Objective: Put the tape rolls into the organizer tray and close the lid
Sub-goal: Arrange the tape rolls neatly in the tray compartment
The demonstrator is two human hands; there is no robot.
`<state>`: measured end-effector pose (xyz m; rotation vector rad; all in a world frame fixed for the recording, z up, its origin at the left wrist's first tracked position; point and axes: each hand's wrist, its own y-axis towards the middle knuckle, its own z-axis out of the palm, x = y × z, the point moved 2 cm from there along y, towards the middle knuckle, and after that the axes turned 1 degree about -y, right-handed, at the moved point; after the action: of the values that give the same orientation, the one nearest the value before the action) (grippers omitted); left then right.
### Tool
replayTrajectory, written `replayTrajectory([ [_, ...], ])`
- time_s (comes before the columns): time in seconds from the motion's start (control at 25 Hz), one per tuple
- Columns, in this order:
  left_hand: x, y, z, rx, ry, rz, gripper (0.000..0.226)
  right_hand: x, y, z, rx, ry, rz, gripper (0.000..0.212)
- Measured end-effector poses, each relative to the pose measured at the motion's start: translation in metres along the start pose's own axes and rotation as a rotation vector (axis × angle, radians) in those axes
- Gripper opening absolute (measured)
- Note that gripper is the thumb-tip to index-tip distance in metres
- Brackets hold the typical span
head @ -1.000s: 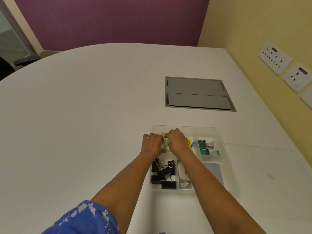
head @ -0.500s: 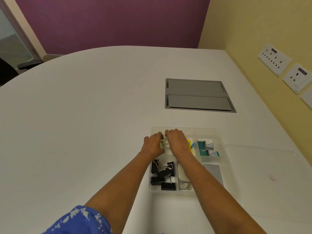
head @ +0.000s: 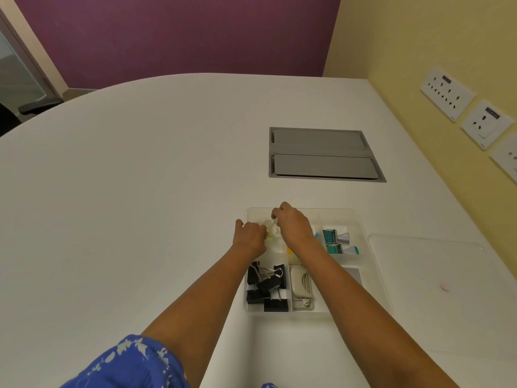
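Head view, from the nearest edge outward: we see our two forearms reach over the clear organizer tray [head: 372, 264], crossing above its near compartments, where black binder clips [head: 265, 287] and a pale stapler [head: 300, 284] lie. The risk we judge first is here: when we draw back, a forearm could drag across these compartments and nudge the tray, or tip the clips out of their cell.

Further on, our left hand [head: 249, 237] is curled at the tray's left wall, fingers bent inward toward a clear, yellowish tape roll [head: 270, 230] in the far-left compartment. Our right hand [head: 293, 225] is also curled, its thumb and forefinger appearing to pinch the upper edge of the same roll. Whether the left fingers truly touch the roll we cannot tell, as the knuckles hide the contact. The roll sits inside that compartment, though we cannot tell if it rests flat on the floor. If it stands tilted or stacked proud of the rim, we judge the lid would not seat. A slippery roll could also pop from a light pinch and roll into a neighbouring cell.

To the right, teal stamps [head: 335, 242] fill another compartment. The clear lid [head: 436, 264] lies flat on the table [head: 140, 191] just beside the tray, not yet fitted.
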<state>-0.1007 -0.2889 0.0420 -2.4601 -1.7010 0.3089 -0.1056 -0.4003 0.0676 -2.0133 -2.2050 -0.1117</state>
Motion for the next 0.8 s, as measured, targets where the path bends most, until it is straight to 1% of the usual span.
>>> replayTrajectory([
  [0.2, 0.004, -0.001, -0.003, -0.117, 0.056, 0.006, 0.035, 0.010, 0.000, 0.015, 0.065, -0.134, -0.074, 0.036],
  [0.36, 0.011, -0.002, -0.003, -0.168, 0.048, 0.007, 0.034, 0.012, -0.001, 0.024, 0.112, -0.226, -0.111, 0.033],
  [0.48, 0.012, -0.002, -0.002, -0.140, 0.056, 0.018, 0.029, 0.010, -0.003, 0.028, 0.121, -0.223, -0.101, 0.030],
  [0.6, 0.013, -0.001, -0.002, -0.069, 0.064, 0.038, 0.035, 0.010, -0.003, 0.028, 0.109, -0.168, -0.113, 0.032],
  [0.72, 0.012, 0.001, 0.001, -0.013, 0.108, 0.056, 0.042, 0.010, -0.003, 0.029, 0.161, -0.136, -0.118, 0.033],
  [0.8, 0.012, 0.001, 0.004, -0.004, 0.109, 0.056, 0.043, 0.008, -0.005, 0.031, 0.198, -0.131, -0.118, 0.035],
])
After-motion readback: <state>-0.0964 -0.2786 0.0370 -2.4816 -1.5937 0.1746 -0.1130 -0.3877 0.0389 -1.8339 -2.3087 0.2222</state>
